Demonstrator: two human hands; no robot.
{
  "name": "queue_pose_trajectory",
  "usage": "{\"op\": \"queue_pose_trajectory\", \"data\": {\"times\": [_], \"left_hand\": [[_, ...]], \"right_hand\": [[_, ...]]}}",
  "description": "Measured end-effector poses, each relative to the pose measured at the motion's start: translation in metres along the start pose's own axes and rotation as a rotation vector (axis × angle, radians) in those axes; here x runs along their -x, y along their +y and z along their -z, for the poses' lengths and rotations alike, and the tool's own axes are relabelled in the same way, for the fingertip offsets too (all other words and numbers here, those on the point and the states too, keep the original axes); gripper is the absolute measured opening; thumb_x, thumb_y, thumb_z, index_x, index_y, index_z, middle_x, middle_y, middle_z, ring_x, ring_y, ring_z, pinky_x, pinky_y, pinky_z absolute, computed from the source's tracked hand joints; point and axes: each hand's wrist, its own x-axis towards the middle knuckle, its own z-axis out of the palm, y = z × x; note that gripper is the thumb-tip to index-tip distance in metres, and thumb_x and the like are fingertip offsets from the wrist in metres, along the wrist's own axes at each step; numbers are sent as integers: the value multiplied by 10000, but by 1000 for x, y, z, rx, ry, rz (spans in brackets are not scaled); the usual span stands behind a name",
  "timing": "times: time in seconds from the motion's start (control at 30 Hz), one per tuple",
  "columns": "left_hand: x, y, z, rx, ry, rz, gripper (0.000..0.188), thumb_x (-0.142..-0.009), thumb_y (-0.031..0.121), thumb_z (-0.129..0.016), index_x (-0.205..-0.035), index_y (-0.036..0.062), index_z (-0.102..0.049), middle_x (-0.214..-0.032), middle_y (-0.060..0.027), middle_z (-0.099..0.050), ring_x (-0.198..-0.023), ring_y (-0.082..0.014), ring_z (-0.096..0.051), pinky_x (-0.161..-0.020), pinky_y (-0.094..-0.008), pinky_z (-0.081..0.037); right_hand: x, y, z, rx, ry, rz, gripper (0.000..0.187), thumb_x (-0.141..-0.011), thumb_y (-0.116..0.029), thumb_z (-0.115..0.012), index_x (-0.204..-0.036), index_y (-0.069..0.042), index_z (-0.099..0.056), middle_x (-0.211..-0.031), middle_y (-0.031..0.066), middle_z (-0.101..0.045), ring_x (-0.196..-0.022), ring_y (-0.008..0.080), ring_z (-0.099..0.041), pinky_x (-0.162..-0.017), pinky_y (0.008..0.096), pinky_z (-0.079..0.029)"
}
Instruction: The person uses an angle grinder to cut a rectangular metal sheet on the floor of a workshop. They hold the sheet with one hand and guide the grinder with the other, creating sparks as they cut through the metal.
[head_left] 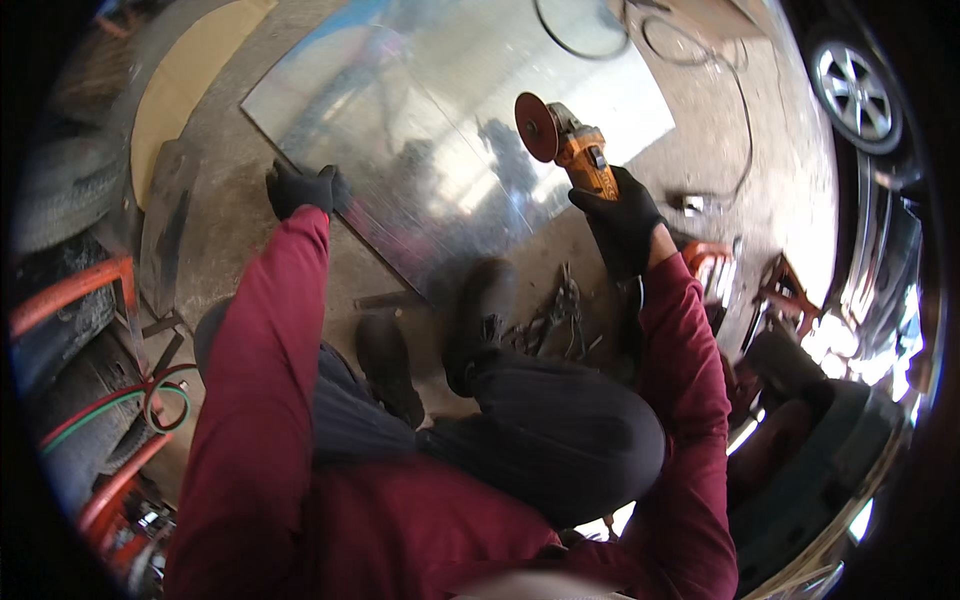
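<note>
A yellow angle grinder (583, 160) is in my gloved right hand (622, 215), raised over the sheet's near right part. Its reddish cutting disc (537, 127) points away to the left, apart from the metal as far as I can see. Below it a large shiny metal sheet (400, 130) lies on the floor, with a thin line running across its surface. My left hand (303, 190), in a black glove too, is closed on the sheet's near left edge; its fingertips are partly hidden.
My boots (485, 300) stand at the sheet's near edge. Pliers-like tools (568, 300) lie to their right. A black cable (745, 120) curls along the floor at the far right. Old tyres (75, 190) and an orange frame (75, 290) stand left; a car wheel (856, 95) is far right.
</note>
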Motion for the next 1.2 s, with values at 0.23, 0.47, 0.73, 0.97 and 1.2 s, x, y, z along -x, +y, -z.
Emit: {"op": "queue_pose_trajectory", "data": {"times": [0.23, 0.47, 0.73, 0.97, 1.2], "left_hand": [[164, -42, -92, 434, -245, 525, 878, -842, 512, -843, -1447, -40, -526, -1460, -286, -575, -1370, -386, -538, -1115, -488, -466], [170, -27, -113, 492, -419, 627, 657, -946, 452, -765, -1291, -92, -636, -1323, -276, -678, -1218, -328, -669, -1006, -428, -542], [98, 24, -49, 1032, -307, 350, 543, -1051, 443, -665, -1239, -66, -681, -1224, -167, -745, -1076, -265, -731, -905, -404, -592], [90, 11, -70, 1394, -613, 621, 357, -1144, 343, -531, -1374, 87, -629, -1340, -35, -697, -1211, -159, -648, -998, -374, -556], [97, 9, -86, 1363, -571, 756, 309, -1149, 367, -526, -1186, 86, -650, -1096, -26, -676, -993, -170, -643, -870, -354, -553]], "right_hand": [[76, 51, 9, 94, 67, -123, 625, -883, -414, -843, -1286, 28, -663, -1041, 112, -754, -923, 169, -698, -837, 359, -568], [90, 94, 8, -3, -32, -152, 688, -903, -418, -844, -1386, 14, -613, -1108, 129, -747, -945, 190, -706, -862, 351, -568], [83, 112, -1, 102, -52, -149, 676, -897, -416, -843, -1366, 25, -638, -1140, 159, -768, -1027, 218, -727, -916, 371, -568], [61, 108, -7, 156, -79, -166, 711, -876, -504, -840, -1348, -7, -654, -1112, 174, -771, -994, 245, -739, -895, 385, -574], [41, 126, -17, 237, -89, -162, 767, -860, -558, -837, -1375, -20, -652, -1158, 192, -771, -1046, 287, -750, -929, 407, -576]]}}
